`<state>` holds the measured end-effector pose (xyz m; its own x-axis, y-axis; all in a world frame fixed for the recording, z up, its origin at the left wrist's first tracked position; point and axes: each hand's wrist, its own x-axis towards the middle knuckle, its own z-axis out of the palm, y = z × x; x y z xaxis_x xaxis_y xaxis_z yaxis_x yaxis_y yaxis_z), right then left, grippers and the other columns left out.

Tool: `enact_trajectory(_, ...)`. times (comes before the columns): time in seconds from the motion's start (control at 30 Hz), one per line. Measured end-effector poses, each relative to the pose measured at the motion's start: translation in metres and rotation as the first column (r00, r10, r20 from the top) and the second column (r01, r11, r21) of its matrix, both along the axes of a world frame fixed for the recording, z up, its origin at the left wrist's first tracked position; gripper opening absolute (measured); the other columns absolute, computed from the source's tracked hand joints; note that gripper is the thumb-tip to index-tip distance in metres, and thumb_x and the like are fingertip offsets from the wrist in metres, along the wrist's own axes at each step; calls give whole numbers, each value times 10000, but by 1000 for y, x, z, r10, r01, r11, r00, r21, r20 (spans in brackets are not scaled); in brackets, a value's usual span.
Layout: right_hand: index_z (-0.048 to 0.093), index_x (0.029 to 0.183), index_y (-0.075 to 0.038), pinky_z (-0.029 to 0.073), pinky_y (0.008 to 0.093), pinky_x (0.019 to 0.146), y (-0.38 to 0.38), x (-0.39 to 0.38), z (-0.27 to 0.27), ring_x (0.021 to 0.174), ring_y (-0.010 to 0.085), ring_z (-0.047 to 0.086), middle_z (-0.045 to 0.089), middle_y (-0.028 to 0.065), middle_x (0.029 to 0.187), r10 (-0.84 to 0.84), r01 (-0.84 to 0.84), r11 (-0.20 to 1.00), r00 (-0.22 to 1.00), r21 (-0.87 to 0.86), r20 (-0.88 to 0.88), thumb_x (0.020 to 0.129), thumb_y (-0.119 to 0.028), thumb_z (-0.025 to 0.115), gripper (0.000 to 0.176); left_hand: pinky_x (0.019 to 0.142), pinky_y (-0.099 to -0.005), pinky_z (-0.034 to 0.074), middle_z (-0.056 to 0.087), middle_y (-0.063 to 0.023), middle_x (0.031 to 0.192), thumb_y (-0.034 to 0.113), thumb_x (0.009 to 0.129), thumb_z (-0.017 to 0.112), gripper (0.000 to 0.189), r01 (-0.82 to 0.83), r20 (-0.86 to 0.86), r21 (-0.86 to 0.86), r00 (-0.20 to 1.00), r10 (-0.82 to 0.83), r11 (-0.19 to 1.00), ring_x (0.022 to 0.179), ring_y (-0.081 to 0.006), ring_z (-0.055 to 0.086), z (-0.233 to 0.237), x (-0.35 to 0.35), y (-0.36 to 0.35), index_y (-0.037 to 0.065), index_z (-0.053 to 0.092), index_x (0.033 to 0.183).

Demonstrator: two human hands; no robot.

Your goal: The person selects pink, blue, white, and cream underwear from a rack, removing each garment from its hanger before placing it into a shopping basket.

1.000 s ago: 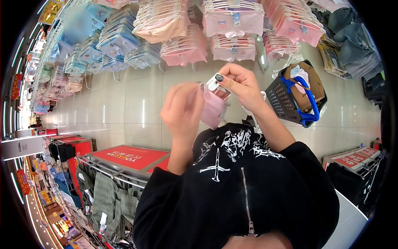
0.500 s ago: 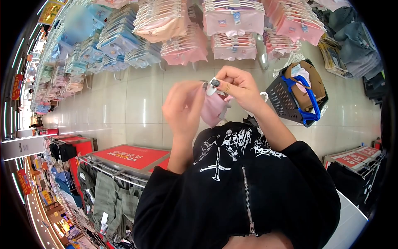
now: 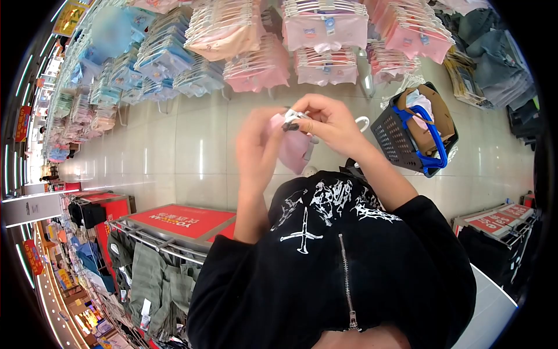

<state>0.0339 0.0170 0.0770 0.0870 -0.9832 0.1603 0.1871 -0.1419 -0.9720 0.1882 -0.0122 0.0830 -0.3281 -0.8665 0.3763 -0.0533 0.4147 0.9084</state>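
Observation:
A small pair of pink underwear (image 3: 294, 154) hangs below my two hands, in front of my chest. My right hand (image 3: 330, 125) is closed, thumb and index finger pinching the white clip end of a hanger (image 3: 294, 116). The hanger's white hook sticks out past my right wrist. My left hand (image 3: 256, 142) is slightly blurred. Its fingers are closed on the pink cloth close to the clip, and some of the cloth shows behind them. Part of the hanger is hidden by my right hand.
A black shopping basket (image 3: 401, 136) with a blue handle stands on the floor at the right, holding a cardboard box (image 3: 429, 143). Ahead hang rows of pink underwear (image 3: 325, 32) and blue underwear (image 3: 165, 55). Behind at left is a clothes rack with a red sign (image 3: 171, 224).
My right hand has shifted slightly left, its thumb now lower over the clip. My left hand has come slightly right, and more pink cloth shows behind its fingers.

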Motion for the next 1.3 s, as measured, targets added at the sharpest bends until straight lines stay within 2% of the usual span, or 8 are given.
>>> enact_trajectory(0.17,541,992,-20,422,210,620,-10,-32,26,692,59,532,620,34,840,231,-154,971,794,182,-562,795,-66,543,203,598,-256,409,551,-89,756,-25,750,532,94,-23,232,-160,971,60,987,678,-176,523,-1,5,-2,-4,562,837)
enact_trajectory(0.4,515,1109,-58,373,259,874,-54,-77,-73,989,140,534,553,51,1072,250,-314,946,863,-78,-439,769,-134,560,352,676,-184,385,557,-42,839,57,860,480,101,-162,-25,-140,987,160,977,741,-66,486,-5,16,-4,-22,541,879)
enact_trajectory(0.5,556,1064,-53,396,257,834,-37,-55,-110,919,128,549,579,36,980,226,-245,967,719,64,-657,738,-134,593,338,664,-183,376,547,-30,825,93,871,471,131,-258,-120,-100,962,246,961,735,-59,472,-3,22,-10,-15,544,883)
enact_trajectory(0.57,602,980,-47,422,249,766,-53,-60,-172,832,110,547,593,32,883,437,-366,897,816,248,-377,719,-115,607,270,603,-192,377,537,-24,797,69,860,469,113,-366,-138,-52,924,356,929,694,-60,458,0,29,-14,-8,552,859)
enact_trajectory(0.73,632,895,-34,460,257,516,-30,-68,-131,595,107,555,601,30,735,223,-146,970,854,196,-470,768,-210,610,218,639,-188,381,526,-22,793,155,886,457,169,-564,-183,-21,814,551,826,719,-60,459,-9,63,-33,0,523,889)
enact_trajectory(0.87,593,897,47,472,279,531,-16,-71,-129,606,137,573,603,88,777,152,-187,905,981,383,120,780,-137,592,218,644,-201,391,525,-25,793,152,884,460,164,-597,-210,60,776,594,800,712,-71,463,-21,71,-41,-1,520,885)
enact_trajectory(0.97,584,921,36,479,277,589,-11,-74,-118,684,138,583,605,85,825,87,-201,898,953,392,289,780,-90,569,190,646,-206,397,526,-27,795,147,882,461,163,-570,-223,122,782,582,812,710,-73,466,-33,79,-48,-6,516,886)
enact_trajectory(1.3,544,992,36,461,236,630,3,-83,-94,703,127,573,599,70,886,108,-237,936,895,259,432,761,-62,584,254,601,-201,406,540,-33,789,134,869,483,153,-555,-188,263,773,606,789,691,-67,482,-57,87,-55,-14,517,869)
